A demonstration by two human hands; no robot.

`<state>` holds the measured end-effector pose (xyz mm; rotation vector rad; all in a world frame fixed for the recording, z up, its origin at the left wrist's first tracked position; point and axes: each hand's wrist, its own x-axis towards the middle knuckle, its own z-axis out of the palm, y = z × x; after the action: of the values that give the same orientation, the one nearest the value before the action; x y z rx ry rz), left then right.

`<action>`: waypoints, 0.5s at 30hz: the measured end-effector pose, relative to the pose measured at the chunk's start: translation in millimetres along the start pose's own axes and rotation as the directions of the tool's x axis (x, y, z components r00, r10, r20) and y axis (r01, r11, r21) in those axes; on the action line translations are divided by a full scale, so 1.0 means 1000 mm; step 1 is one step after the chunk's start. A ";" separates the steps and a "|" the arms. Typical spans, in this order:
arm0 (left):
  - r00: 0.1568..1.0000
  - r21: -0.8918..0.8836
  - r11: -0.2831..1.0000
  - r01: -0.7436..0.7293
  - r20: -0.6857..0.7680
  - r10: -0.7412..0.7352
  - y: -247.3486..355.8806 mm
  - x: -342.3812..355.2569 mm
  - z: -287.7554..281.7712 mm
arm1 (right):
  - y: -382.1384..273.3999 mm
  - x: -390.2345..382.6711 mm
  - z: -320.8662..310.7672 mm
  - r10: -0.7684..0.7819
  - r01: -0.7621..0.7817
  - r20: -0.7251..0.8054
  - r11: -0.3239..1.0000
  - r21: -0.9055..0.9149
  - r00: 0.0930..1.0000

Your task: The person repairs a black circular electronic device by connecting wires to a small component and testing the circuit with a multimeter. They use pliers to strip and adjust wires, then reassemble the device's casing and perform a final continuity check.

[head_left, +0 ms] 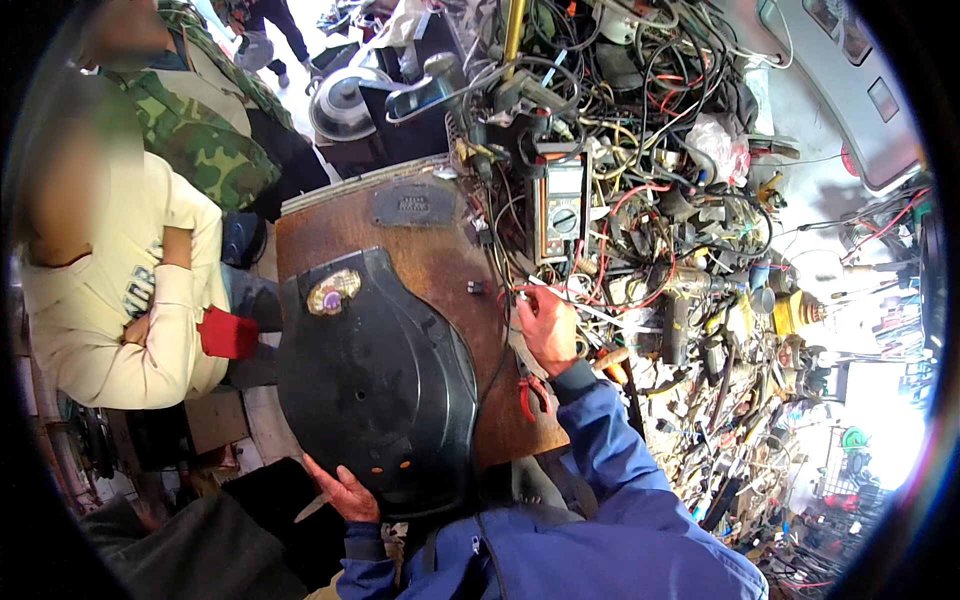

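A large black curved plastic shell lies on a brown worktop, with two orange-rimmed holes near its close edge and a worn round badge. My left hand touches its near left edge, fingers stretched out and thumb apart. To the right, my right hand is closed in a pinch beside the worktop's right edge. What sits between those fingertips is too small to make out; red wires run close by. Red-handled pliers lie below that hand. A small black connector is left of it.
A multimeter stands beyond my right hand. Tangled cables, tools and a drill-like tool crowd the right side. A dark flat plate lies on the worktop's far part. Two people are at the left, one in a cream sweatshirt.
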<state>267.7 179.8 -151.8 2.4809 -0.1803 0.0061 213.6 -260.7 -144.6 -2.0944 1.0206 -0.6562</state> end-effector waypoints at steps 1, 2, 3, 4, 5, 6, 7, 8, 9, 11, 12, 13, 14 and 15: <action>1.000 0.025 1.000 -0.011 -0.002 0.011 0.000 0.001 -0.002 | -0.003 0.020 0.011 -0.031 0.032 -0.063 0.999 0.013 0.998; 1.000 0.024 1.000 0.001 -0.007 -0.001 0.004 0.000 -0.004 | -0.007 0.041 0.022 -0.061 0.065 -0.125 0.998 0.025 0.990; 1.000 0.024 1.000 0.016 -0.012 -0.015 0.008 -0.002 -0.006 | -0.021 0.063 0.029 -0.057 0.059 -0.112 0.998 0.014 0.992; 1.000 0.016 1.000 0.026 -0.007 -0.026 0.010 -0.001 -0.006 | -0.034 0.085 0.029 -0.051 0.050 -0.107 0.999 -0.007 0.993; 0.999 0.047 0.999 -0.010 -0.031 0.011 0.006 0.000 -0.004 | -0.039 0.105 0.034 -0.094 0.082 -0.113 0.991 -0.109 0.989; 1.000 0.044 0.999 -0.001 0.000 0.001 0.004 0.003 -0.002 | -0.043 0.123 0.038 -0.137 0.111 -0.115 0.972 -0.208 0.984; 1.000 0.047 0.999 0.017 0.025 -0.018 0.006 0.001 -0.004 | -0.048 0.136 0.043 -0.215 0.182 -0.146 0.961 -0.209 0.966; 0.998 0.049 0.998 0.033 0.057 -0.036 0.012 -0.001 -0.007 | -0.048 0.150 0.048 -0.243 0.207 -0.149 0.952 -0.226 0.959; 0.994 0.042 0.996 0.083 0.070 -0.086 0.021 0.000 -0.008 | -0.048 0.161 0.051 -0.218 0.181 -0.122 0.949 -0.257 0.968; 0.993 0.028 0.996 0.088 0.082 -0.091 0.028 -0.002 -0.010 | -0.051 0.178 0.059 -0.134 0.105 -0.072 0.944 -0.314 0.988; 0.992 0.020 0.996 0.089 0.089 -0.091 0.028 0.000 -0.011 | -0.049 0.182 0.064 -0.192 0.149 -0.107 0.934 -0.325 0.975; 0.992 0.010 0.996 0.093 0.087 -0.094 0.027 -0.001 -0.012 | -0.049 0.182 0.067 -0.193 0.155 -0.090 0.933 -0.324 0.977; 0.992 0.000 0.995 0.097 0.085 -0.096 0.026 -0.002 -0.012 | -0.049 0.182 0.070 -0.194 0.161 -0.074 0.933 -0.323 0.978; 0.992 -0.011 0.995 0.099 0.084 -0.098 0.025 -0.002 -0.012 | -0.049 0.184 0.072 -0.169 0.138 -0.067 0.932 -0.335 0.983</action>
<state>263.1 167.5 -127.4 2.4737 -0.0928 -0.1403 389.1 -362.9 -127.3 -2.4757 1.0870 -0.7060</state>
